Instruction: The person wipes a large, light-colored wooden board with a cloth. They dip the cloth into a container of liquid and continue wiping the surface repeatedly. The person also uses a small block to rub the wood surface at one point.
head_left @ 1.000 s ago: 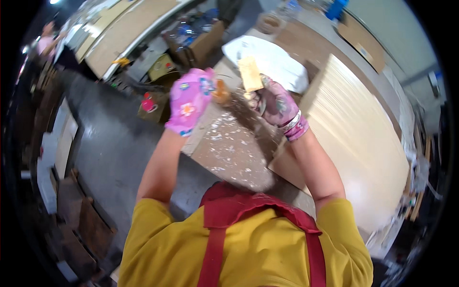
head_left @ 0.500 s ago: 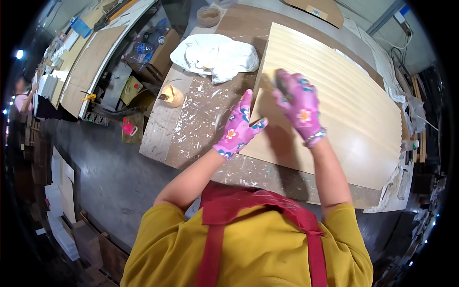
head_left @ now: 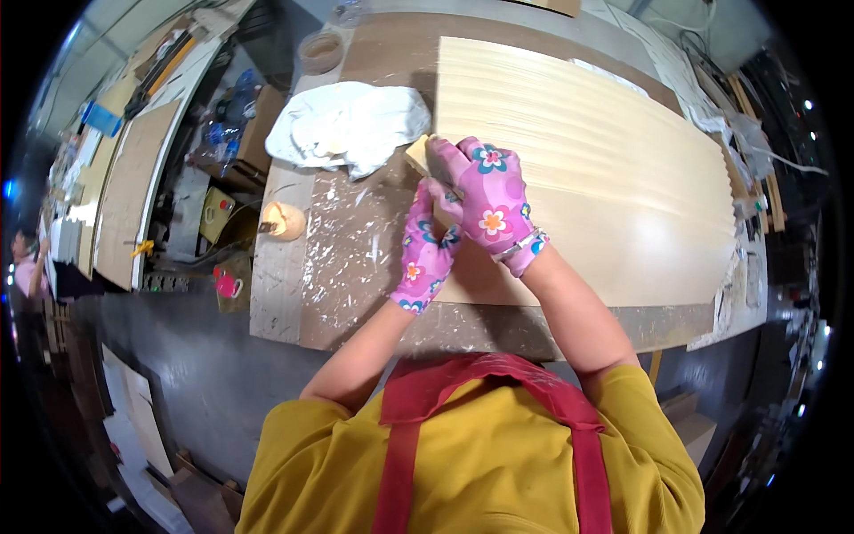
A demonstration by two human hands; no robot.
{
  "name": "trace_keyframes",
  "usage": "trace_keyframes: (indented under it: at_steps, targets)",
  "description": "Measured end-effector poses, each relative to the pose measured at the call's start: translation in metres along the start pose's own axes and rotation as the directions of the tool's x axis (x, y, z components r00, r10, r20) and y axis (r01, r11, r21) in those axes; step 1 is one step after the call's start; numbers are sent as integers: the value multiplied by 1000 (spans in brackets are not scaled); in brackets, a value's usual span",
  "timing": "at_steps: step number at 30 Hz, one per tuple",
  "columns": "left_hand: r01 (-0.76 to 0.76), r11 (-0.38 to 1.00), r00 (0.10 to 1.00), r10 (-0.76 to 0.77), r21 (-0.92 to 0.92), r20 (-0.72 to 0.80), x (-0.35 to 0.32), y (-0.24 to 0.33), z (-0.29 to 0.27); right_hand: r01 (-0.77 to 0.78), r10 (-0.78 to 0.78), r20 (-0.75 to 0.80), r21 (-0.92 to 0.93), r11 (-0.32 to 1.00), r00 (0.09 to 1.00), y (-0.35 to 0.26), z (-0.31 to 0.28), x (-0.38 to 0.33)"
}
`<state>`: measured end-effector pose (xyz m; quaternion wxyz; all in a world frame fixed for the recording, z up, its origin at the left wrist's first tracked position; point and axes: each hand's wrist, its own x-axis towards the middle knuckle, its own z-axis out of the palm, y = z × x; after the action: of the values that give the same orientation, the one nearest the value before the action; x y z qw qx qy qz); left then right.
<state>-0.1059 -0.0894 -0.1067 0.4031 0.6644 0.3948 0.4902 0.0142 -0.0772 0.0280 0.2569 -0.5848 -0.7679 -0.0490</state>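
A large pale wooden panel (head_left: 605, 178) with a rippled grain-like surface lies on the worktable. My right hand (head_left: 487, 191), in a pink flowered glove, is closed on a small yellowish block (head_left: 417, 155) at the panel's left edge. Most of the block is hidden under the fingers, so its exact kind does not show. My left hand (head_left: 427, 258), gloved alike, rests against the same edge, just below the right hand. Its fingers are stretched out, with the thumb toward the panel. A crumpled white cloth (head_left: 347, 125) lies just left of the block.
The brown worktable (head_left: 347, 240) is spattered with white paint. On its left side stands an open container with an orange-tan rim (head_left: 283, 221), and farther back a round tub (head_left: 320, 53). A side bench (head_left: 133, 196) and a box of plastic bottles (head_left: 231, 133) lie to the left.
My right hand has moved left from over the panel to its left edge, beside my left hand. The view has shifted, so the table and panel appear farther left.
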Motion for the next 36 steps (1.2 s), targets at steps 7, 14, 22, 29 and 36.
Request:
trace_keyframes:
  at_steps: [7,14,22,29,36]
  targets:
    - [184,983,982,-183,-11,53,2,20,3,-331,727,-289,745,580,623,156,-86,-131]
    - [284,958,959,-284,26,-28,-13,-10,-5,-14,891,-413,908,418,-187,246,-105,-303]
    - [77,934,997,-65,350,-46,-15,-28,-37,-307,717,-684,717,626,-136,296,-83,-287]
    - [99,866,993,-117,490,6,-2,9,-4,-332,687,-726,657,677,-35,317,-98,-276]
    - [236,960,971,-226,149,-83,2,9,5,-318,698,-615,622,715,367,253,-96,-199]
